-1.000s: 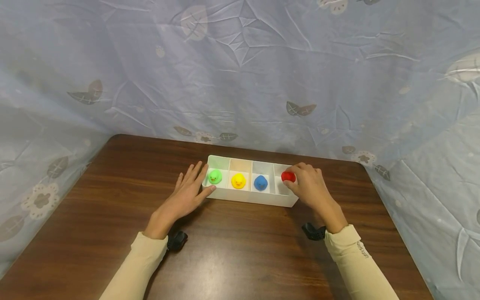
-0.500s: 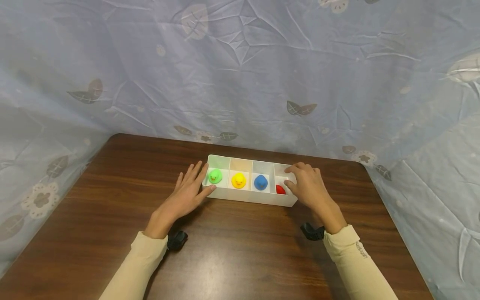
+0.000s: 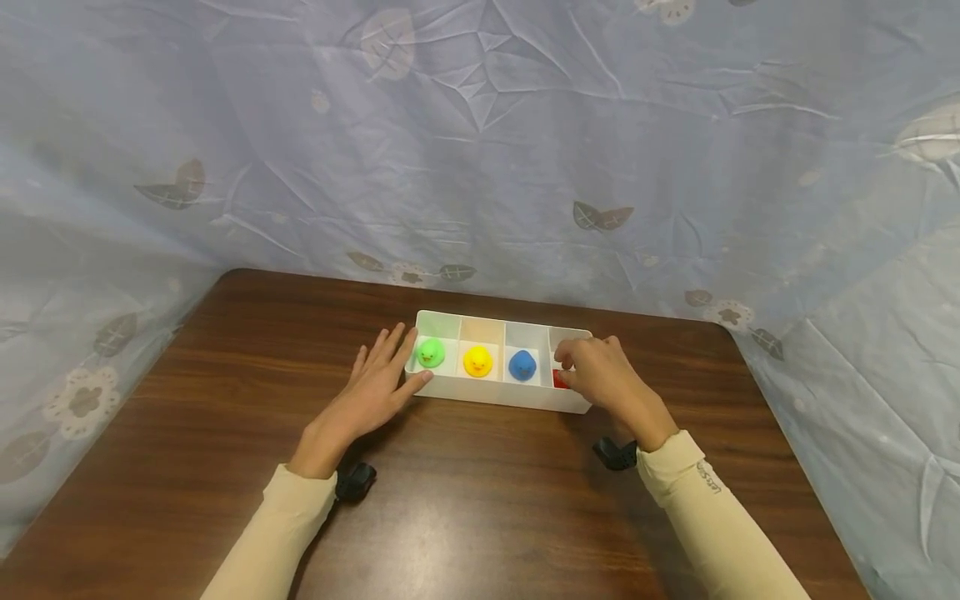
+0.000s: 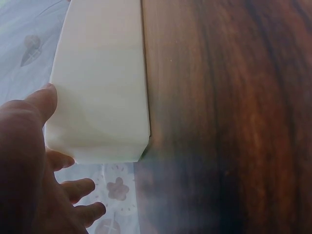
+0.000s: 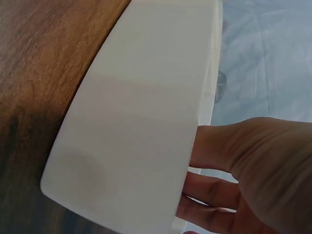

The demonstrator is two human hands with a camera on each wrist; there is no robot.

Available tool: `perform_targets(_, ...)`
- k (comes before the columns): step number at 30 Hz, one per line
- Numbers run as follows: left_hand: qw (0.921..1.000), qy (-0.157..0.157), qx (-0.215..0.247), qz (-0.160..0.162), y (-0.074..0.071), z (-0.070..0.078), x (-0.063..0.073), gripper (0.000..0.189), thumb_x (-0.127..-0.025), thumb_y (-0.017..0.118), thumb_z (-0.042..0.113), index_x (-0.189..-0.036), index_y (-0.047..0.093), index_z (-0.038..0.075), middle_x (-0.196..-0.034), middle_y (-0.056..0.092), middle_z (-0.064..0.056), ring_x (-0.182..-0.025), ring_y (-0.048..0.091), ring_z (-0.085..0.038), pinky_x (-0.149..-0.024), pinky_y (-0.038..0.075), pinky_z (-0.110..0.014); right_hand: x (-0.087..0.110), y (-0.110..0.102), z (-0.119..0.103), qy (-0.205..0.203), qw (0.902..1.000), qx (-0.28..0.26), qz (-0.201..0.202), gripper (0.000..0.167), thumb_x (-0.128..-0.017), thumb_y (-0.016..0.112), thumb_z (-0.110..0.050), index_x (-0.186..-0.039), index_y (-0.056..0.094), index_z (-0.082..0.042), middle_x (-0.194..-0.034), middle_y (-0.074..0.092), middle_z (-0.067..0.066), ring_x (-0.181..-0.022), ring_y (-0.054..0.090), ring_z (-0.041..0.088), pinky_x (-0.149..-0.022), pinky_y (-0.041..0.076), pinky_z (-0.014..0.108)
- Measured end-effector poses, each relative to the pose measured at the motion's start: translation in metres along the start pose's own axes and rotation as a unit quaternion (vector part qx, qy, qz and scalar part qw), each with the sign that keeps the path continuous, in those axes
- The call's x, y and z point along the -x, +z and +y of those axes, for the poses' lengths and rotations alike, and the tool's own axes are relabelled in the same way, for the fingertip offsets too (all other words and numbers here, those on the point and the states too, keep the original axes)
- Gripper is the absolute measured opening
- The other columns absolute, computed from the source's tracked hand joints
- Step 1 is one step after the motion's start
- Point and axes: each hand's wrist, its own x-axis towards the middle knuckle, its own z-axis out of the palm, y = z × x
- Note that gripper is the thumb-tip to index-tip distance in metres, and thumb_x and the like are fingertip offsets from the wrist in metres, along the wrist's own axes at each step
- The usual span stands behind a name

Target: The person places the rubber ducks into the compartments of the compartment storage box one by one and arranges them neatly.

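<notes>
A white tray [image 3: 480, 390] with a row of compartments stands on the table. From left to right it holds a green rubber duck [image 3: 431, 353], a yellow rubber duck [image 3: 477, 362] and a blue rubber duck [image 3: 522, 366]. A small red thing [image 3: 558, 380] lies in the rightmost compartment, mostly hidden. My left hand [image 3: 378, 382] rests against the tray's left end, fingers extended and thumb at the front rim. My right hand [image 3: 600, 375] reaches into the rightmost compartment with bent fingers over the red thing. In the right wrist view the tray wall hides its fingertips.
The brown wooden table [image 3: 420, 500] extends around the tray. Behind it and along the sides hangs a pale curtain [image 3: 480, 167] with leaf prints. A black wrist device sits at each cuff.
My right hand held the red thing above the rightmost compartment, then let it drop inside. Now this hand has moved left and down over it. My left hand has stayed put.
</notes>
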Motion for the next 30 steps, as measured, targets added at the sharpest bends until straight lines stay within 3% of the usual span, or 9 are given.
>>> perform_targets(3, 1.0000, 0.000, 0.001, 0.000, 0.000, 0.001, -0.001, 0.085, -0.111, 0.044, 0.059, -0.173, 0.009, 0.013, -0.181, 0.001, -0.020, -0.168, 0.001, -0.046, -0.130, 0.003, -0.076, -0.004, 0.001, 0.002, 0.000, 0.9998, 0.021, -0.005, 0.018, -0.095, 0.076, -0.010, -0.112, 0.078, -0.005, -0.098, 0.082, 0.005, -0.095, 0.075, 0.030, -0.093, 0.043, 0.058)
perform_targets(13, 1.0000, -0.002, 0.000, 0.000, 0.000, 0.001, 0.000, 0.086, -0.110, 0.044, 0.060, -0.173, 0.009, 0.014, -0.181, 0.000, -0.019, -0.168, 0.002, -0.047, -0.130, 0.003, -0.076, -0.003, -0.004, 0.011, 0.004, 0.9984, 0.030, 0.047, 0.023, -0.092, 0.074, -0.003, -0.115, 0.078, -0.004, -0.113, 0.078, 0.017, -0.107, 0.071, 0.041, -0.086, 0.043, 0.052)
perform_targets(18, 1.0000, -0.006, 0.002, 0.001, -0.001, -0.001, 0.001, 0.085, -0.111, 0.045, 0.058, -0.173, 0.009, 0.013, -0.181, 0.000, -0.019, -0.168, 0.001, -0.047, -0.130, 0.003, -0.076, -0.002, -0.008, 0.009, -0.009, 0.9974, 0.049, 0.052, 0.018, -0.092, 0.079, -0.009, -0.109, 0.078, -0.003, -0.104, 0.079, 0.015, -0.099, 0.070, 0.039, -0.082, 0.042, 0.050)
perform_targets(22, 1.0000, -0.005, 0.001, 0.004, -0.001, -0.001, 0.001, 0.085, -0.111, 0.045, 0.058, -0.173, 0.009, 0.013, -0.181, 0.001, -0.019, -0.168, 0.002, -0.047, -0.130, 0.003, -0.076, -0.004, -0.007, 0.004, -0.009, 0.9969, 0.074, 0.024, 0.015, -0.090, 0.082, -0.013, -0.102, 0.077, -0.004, -0.098, 0.079, 0.014, -0.091, 0.067, 0.037, -0.078, 0.041, 0.046)
perform_targets(25, 1.0000, -0.004, 0.002, 0.003, 0.000, -0.001, 0.000, 0.085, -0.111, 0.045, 0.059, -0.173, 0.010, 0.012, -0.181, 0.001, -0.020, -0.168, 0.002, -0.047, -0.130, 0.003, -0.076, -0.006, -0.005, 0.002, -0.003, 0.9952, 0.098, -0.004, 0.009, -0.089, 0.080, -0.013, -0.088, 0.074, -0.007, -0.085, 0.075, 0.011, -0.086, 0.062, 0.035, -0.076, 0.037, 0.043)
perform_targets(30, 1.0000, -0.003, 0.004, 0.001, 0.000, 0.000, 0.000, 0.086, -0.111, 0.044, 0.060, -0.173, 0.010, 0.013, -0.181, 0.001, -0.019, -0.168, 0.001, -0.046, -0.130, 0.003, -0.075, -0.008, -0.002, 0.002, 0.001, 0.9930, 0.116, -0.020, 0.021, -0.089, 0.079, -0.011, -0.074, 0.065, -0.011, -0.071, 0.065, 0.005, -0.082, 0.058, 0.032, -0.075, 0.034, 0.041)
